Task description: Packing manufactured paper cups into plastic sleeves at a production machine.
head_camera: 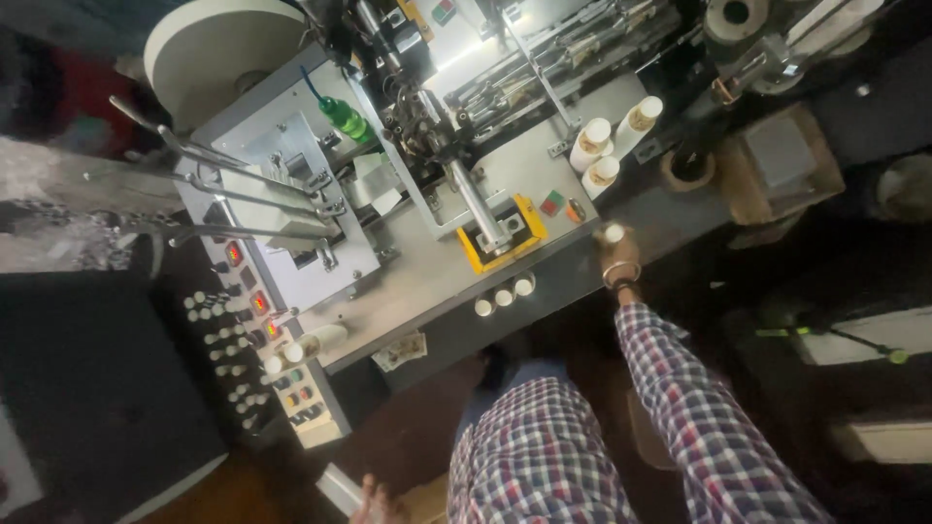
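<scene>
The right hand [619, 260] holds closed around a small white cap [614, 233] at the grey machine bench [417, 281] edge, three white caps [503, 297] lying at its nine o'clock, while the left hand stays out of view.

Grey metal tabletop [427, 281]. Yellow frame [529, 228] round black base. Green bottle [345, 118], blue tip. White rolls [592, 146] with tan ends, three standing. Small white caps [503, 297] in a row on dark front edge. White cap [614, 233] at right hand [618, 257]; bracelet [621, 277] silver and brown. Sleeve [680, 388] checked red, blue, white; same check on shirt [534, 456]. Big off-white disc [218, 49] top left. Black panel [243, 330]: white knobs, red lit buttons. Red and green square buttons [551, 204], orange one beside. Brown box [777, 165].
</scene>
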